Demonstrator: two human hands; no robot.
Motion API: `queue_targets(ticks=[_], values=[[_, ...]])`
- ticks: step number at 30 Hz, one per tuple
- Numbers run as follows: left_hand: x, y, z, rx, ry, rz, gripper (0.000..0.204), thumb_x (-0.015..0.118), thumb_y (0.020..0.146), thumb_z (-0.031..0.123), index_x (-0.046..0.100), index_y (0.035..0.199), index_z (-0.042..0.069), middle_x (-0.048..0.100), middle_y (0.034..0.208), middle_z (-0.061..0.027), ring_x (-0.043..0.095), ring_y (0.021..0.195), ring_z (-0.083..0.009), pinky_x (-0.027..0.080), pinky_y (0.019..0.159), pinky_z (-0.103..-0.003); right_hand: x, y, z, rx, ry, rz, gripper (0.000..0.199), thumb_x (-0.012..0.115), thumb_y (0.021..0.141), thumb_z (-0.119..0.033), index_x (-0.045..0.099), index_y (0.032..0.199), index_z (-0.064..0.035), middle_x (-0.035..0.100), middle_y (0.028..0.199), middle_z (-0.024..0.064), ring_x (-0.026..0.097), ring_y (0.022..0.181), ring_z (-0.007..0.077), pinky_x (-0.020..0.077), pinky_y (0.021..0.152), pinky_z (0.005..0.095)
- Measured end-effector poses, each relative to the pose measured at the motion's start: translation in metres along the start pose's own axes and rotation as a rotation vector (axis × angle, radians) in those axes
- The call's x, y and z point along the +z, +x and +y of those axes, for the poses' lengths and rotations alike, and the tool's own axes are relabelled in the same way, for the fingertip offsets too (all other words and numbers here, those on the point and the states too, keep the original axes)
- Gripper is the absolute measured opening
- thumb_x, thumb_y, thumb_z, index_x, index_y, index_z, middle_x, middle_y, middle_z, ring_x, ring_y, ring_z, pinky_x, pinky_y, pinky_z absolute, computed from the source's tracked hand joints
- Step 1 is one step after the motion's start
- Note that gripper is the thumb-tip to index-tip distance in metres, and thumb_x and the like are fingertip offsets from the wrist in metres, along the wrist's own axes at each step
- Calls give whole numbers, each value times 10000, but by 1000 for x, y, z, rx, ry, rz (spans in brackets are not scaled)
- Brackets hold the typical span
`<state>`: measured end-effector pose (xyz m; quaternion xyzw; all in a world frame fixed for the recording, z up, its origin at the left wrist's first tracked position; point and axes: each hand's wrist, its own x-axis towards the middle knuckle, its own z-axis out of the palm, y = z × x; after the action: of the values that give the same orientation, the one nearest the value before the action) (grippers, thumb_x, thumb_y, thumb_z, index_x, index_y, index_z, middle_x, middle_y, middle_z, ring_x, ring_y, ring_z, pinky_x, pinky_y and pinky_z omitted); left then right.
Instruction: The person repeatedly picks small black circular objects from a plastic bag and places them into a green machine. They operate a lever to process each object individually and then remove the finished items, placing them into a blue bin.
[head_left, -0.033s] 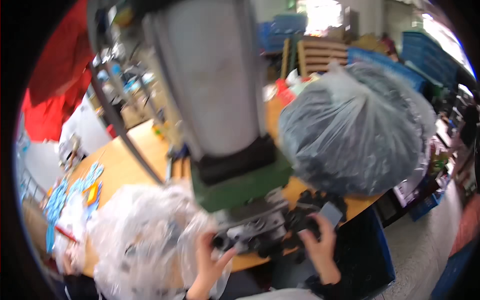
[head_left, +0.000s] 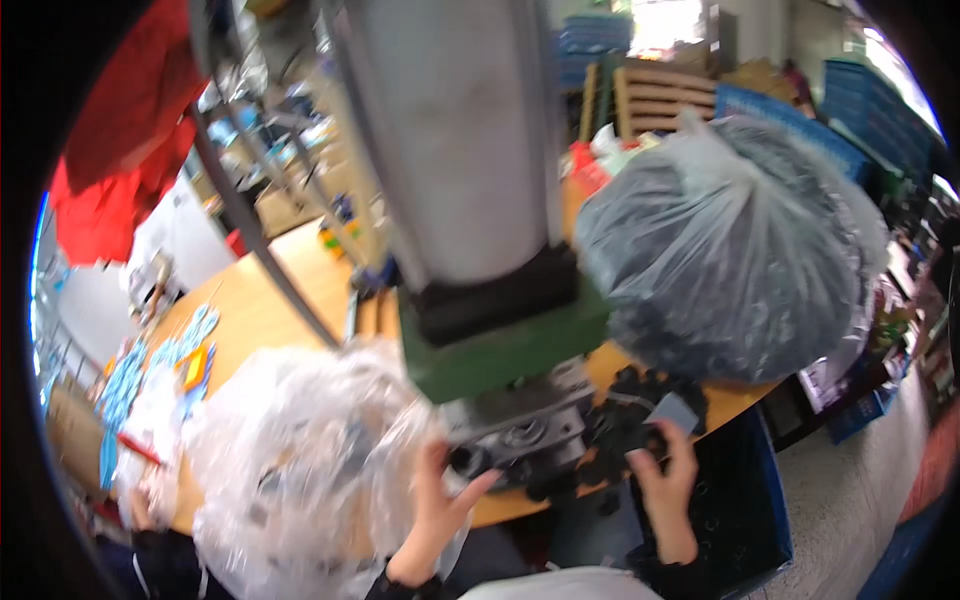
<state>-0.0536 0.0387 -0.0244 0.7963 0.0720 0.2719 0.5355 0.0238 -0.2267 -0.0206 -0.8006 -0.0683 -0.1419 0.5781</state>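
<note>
My left hand (head_left: 440, 508) is at the front of a green and grey machine (head_left: 505, 350), its thumb and fingers closed around a black round part (head_left: 468, 460) at the edge of the metal fixture (head_left: 530, 430). The fixture sits under the machine's green block. To its right lies a heap of small black parts (head_left: 615, 435). My right hand (head_left: 670, 490) is at this heap, thumb and index finger apart, and I see nothing clearly gripped between them. A flat grey-blue piece (head_left: 677, 411) shows just beyond its fingertips. Blur hides finer detail.
A crumpled clear plastic bag (head_left: 300, 460) covers the wooden table (head_left: 265, 305) at left. A large tied bag of dark contents (head_left: 740, 260) stands at right. Below the right edge is a dark bin (head_left: 740, 500). Another person's hand (head_left: 145, 508) is at far left.
The whole view has shifted, so the scene sits a little further right and higher. My right hand is slightly lower relative to the grey-blue piece. My left hand stays at the black round part.
</note>
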Motion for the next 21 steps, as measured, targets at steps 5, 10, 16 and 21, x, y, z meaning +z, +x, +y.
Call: queue_targets(ticks=[5, 10, 16, 21], values=[[45, 24, 26, 152, 90, 67, 455, 816, 636, 137, 560, 987, 1, 618, 892, -128, 587, 812, -267, 459, 743, -337, -66, -26, 56, 48, -33, 185, 438, 660, 769, -84, 519, 1172, 12, 552, 1124, 130, 528, 1033, 222, 399, 905, 313], [58, 27, 33, 66, 9, 140, 365, 790, 669, 226, 615, 932, 43, 630, 888, -111, 573, 840, -279, 412, 740, -383, -79, -37, 74, 227, -58, 281, 426, 654, 811, -126, 511, 1186, 16, 540, 1152, 127, 527, 1040, 216, 399, 912, 302], [65, 34, 34, 61, 376, 15, 346, 737, 714, 331, 632, 935, 86, 635, 887, -82, 567, 851, -290, 354, 782, -415, -94, -36, 128, 315, -461, 105, 525, 694, 778, -207, 491, 1210, 11, 504, 1224, 194, 466, 1146, 332, 348, 984, 386], [60, 33, 25, -34, -199, -51, 331, 735, 719, 302, 630, 941, 80, 637, 875, -75, 568, 830, -285, 356, 768, -421, -88, -27, 139, 261, -652, 120, 571, 677, 796, -232, 437, 1256, 8, 438, 1291, 192, 408, 1205, 328, 313, 1015, 391]])
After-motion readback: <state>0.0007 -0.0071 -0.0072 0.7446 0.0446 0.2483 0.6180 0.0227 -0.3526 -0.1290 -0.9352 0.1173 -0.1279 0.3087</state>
